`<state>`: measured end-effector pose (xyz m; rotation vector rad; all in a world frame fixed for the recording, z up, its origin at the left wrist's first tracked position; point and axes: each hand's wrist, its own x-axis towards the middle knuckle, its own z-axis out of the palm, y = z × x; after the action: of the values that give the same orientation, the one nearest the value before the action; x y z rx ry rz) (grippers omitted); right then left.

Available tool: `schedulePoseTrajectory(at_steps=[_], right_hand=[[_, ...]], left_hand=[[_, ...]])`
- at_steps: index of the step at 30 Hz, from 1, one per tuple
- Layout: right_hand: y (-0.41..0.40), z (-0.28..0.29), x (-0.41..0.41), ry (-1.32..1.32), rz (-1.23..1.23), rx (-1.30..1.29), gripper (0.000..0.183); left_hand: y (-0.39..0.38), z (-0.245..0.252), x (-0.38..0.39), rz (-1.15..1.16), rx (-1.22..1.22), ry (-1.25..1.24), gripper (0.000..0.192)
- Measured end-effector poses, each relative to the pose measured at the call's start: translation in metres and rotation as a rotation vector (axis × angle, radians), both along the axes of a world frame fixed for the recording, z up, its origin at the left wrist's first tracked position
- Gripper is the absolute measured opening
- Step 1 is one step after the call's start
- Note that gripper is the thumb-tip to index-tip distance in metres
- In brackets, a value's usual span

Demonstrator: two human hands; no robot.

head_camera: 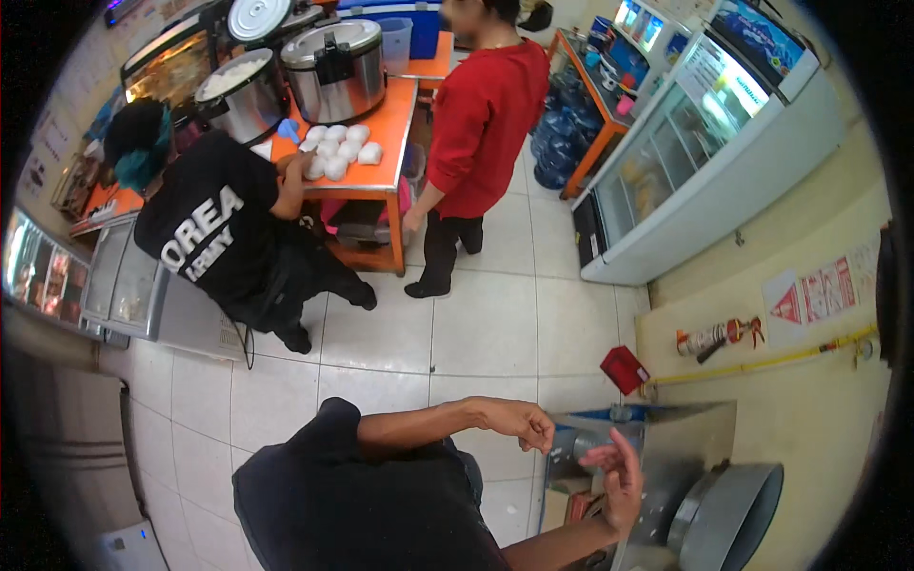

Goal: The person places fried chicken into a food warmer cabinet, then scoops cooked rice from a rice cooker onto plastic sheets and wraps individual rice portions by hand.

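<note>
My left hand (pixel 515 424) reaches out with its fingers curled in, and nothing shows in its grasp. Facing it, my right hand (pixel 620 479) is raised with the fingers apart and holds nothing. A small gap separates the two hands. Beneath and beyond them is a metal counter (pixel 689 435) with blue edging, its top partly hidden by my right hand and forearm. Some red and brown packets (pixel 580 505) show below the hands, too obscured to name exactly. A wide grey metal funnel-shaped vessel (pixel 742 517) stands on the right.
A person in a black T-shirt (pixel 214 207) handles white rounded bundles (pixel 328 148) on an orange table (pixel 389 160) with large rice cookers (pixel 335 78). Another person in red (pixel 485 121) stands alongside. A glass-door refrigerator (pixel 685 157), fire extinguisher (pixel 717 337) and red dustpan (pixel 623 370) are right.
</note>
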<state>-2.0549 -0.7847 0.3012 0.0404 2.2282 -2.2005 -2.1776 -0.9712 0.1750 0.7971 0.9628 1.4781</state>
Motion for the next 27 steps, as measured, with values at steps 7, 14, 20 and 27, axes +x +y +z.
schedulePoseTrajectory(at_steps=[7, 14, 20, 27], right_hand=[[0.132, -0.015, -0.083, 0.079, 0.219, -0.032, 0.072], [0.199, -0.043, -0.192, -0.005, 0.720, -0.110, 0.070], [0.215, -0.047, -0.286, -0.066, 0.903, -0.139, 0.070], [0.192, -0.056, -0.414, -0.144, 1.191, -0.097, 0.069]], left_hand=[[0.086, 0.030, -0.066, 0.266, -0.051, 0.104, 0.024], [0.125, 0.022, -0.074, 0.558, -0.170, 0.089, 0.024], [0.154, 0.026, -0.112, 0.618, -0.204, 0.122, 0.022], [0.158, 0.013, -0.188, 0.807, -0.222, 0.021, 0.023]])
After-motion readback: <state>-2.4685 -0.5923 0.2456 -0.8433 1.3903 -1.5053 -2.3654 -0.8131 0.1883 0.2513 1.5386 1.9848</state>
